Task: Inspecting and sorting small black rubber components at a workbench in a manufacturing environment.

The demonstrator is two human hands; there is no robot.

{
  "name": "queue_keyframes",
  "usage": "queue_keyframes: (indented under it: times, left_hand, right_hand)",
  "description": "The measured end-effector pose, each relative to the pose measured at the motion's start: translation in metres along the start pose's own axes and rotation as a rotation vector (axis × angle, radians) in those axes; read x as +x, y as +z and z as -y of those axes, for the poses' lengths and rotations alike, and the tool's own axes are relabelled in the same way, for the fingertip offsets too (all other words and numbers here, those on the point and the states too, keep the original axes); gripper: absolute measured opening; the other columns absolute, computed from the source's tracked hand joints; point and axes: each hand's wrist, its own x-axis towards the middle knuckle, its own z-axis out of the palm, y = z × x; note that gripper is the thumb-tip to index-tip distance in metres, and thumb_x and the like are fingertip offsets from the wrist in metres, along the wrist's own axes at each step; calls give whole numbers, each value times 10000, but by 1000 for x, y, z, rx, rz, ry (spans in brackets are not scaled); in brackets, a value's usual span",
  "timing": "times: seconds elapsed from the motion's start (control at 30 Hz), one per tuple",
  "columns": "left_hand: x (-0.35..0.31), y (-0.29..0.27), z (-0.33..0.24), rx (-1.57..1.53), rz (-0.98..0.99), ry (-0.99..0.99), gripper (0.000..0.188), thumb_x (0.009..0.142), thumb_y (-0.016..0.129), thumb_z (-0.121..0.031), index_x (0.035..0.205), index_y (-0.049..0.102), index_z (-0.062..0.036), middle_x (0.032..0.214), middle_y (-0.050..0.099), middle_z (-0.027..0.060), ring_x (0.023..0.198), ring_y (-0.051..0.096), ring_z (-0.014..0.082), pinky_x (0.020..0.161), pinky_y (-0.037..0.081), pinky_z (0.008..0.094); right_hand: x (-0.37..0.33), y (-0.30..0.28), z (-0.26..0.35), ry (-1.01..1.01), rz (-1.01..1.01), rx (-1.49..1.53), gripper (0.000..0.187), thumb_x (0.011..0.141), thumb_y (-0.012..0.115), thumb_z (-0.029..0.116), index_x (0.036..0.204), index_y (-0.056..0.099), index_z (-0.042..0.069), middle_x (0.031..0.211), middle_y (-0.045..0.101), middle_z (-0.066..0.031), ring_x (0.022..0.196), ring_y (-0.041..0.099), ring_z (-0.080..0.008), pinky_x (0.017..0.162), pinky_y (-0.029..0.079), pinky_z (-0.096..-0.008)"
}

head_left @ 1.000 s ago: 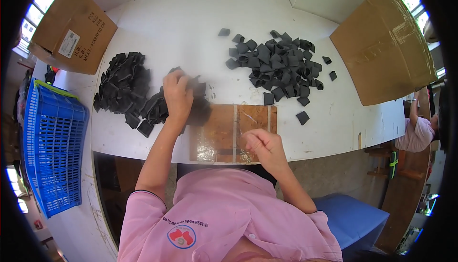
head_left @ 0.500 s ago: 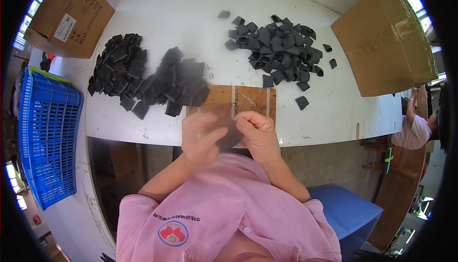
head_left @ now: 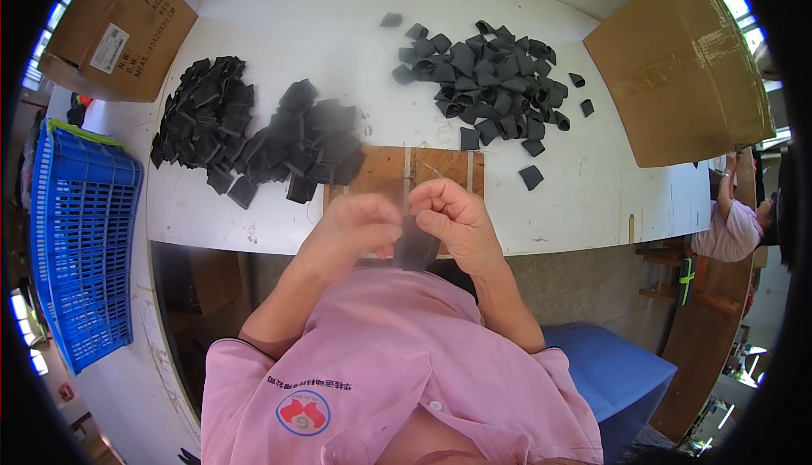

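Over the front edge of the table, my right hand [head_left: 459, 225] pinches the top of a small black fabric piece [head_left: 415, 247] between thumb and fingers. The piece hangs down in front of my shirt. At its left edge is my left hand [head_left: 357, 230], slightly blurred, with thumb and fingers drawn together; what lies between those fingertips, if anything, is hidden. Beneath and beyond both hands, a brown wooden board [head_left: 382, 165] lies at the table's front edge.
Flat black pieces form a heap [head_left: 207, 118] at the left and another [head_left: 309, 143] nearer the board. Rolled black pieces are piled [head_left: 491, 76] at the right. Cardboard boxes [head_left: 114, 29] [head_left: 681, 67] flank the white table [head_left: 558, 211]. A blue crate [head_left: 89, 245] stands left; a person [head_left: 732, 226] is far right.
My left hand was spread and blurred beside the piece; its fingers have now come together at the edge. The black piece hangs lower and straighter from my right hand.
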Motion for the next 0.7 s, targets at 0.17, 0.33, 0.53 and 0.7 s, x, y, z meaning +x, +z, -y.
queue_keyframes:
  times: [0.17,0.33,0.53,0.7]
  left_hand:
    - [0,4,2,414,-155,88,53,806,626,-54,819,617,-4,757,612,21,625,551,100,557,431,233]
    - [2,17,28,770,-364,557,63,787,618,-22,845,604,-2,735,606,83,623,590,177,557,455,295]
    - [23,34,38,969,-693,1019,90,800,601,53,862,558,4,699,601,37,463,508,79,428,398,200]
    - [7,21,21,-469,-176,214,134,811,586,33,924,531,-15,754,590,54,406,373,37,369,270,195]
  right_hand:
    - [-1,14,-1,-307,-335,-741,202,828,648,78,1000,569,8,793,582,-55,695,565,-118,622,454,-239]
    - [-8,26,-4,-424,-328,-734,163,792,672,77,906,595,-11,784,551,-83,607,554,-186,543,440,-292]
    - [4,31,-18,-597,-519,-1025,101,778,655,29,869,619,4,772,551,-72,603,557,-157,519,448,-287]
    - [2,24,-20,-297,-507,-596,89,803,623,26,883,621,-13,750,556,-27,607,535,-96,524,431,-249]
